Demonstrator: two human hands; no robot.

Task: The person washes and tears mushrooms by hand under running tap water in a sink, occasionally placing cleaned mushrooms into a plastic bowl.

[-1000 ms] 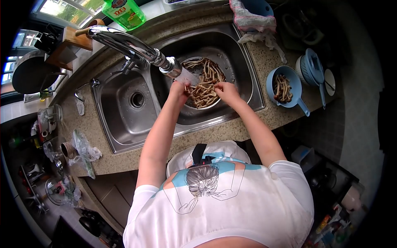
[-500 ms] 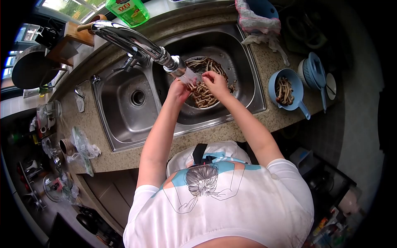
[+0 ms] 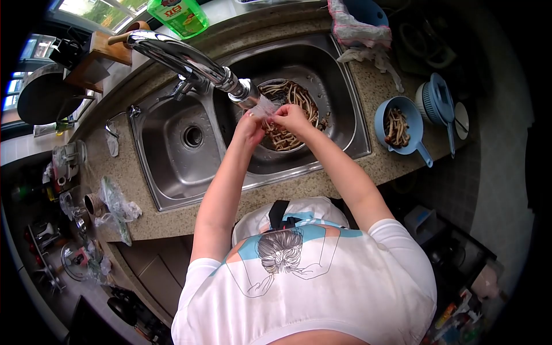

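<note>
Running water (image 3: 264,108) pours from the chrome faucet (image 3: 246,92) onto my two hands over the right sink basin. My left hand (image 3: 250,129) is closed beneath the stream; water and fingers hide what it grips. Touching or nearly touching it, my right hand (image 3: 294,120) has its thumb and fingertips pinched together, and I cannot make out what is between them. Below both hands, long thin-stemmed brown mushrooms (image 3: 280,140) lie in a round bowl (image 3: 286,150) inside the basin. My hands cover part of the bowl.
A blue handled strainer (image 3: 382,127) with more mushrooms stands on the counter to the right, beside a lidded blue-white container (image 3: 438,98). The left basin (image 3: 172,164) has a drain. Green detergent (image 3: 183,18) stands behind the sink; plastic bags (image 3: 118,204) lie on the left counter.
My right hand has moved left and slightly down, bringing its fingertips to my left hand under the water. My left hand stays nearly in place.
</note>
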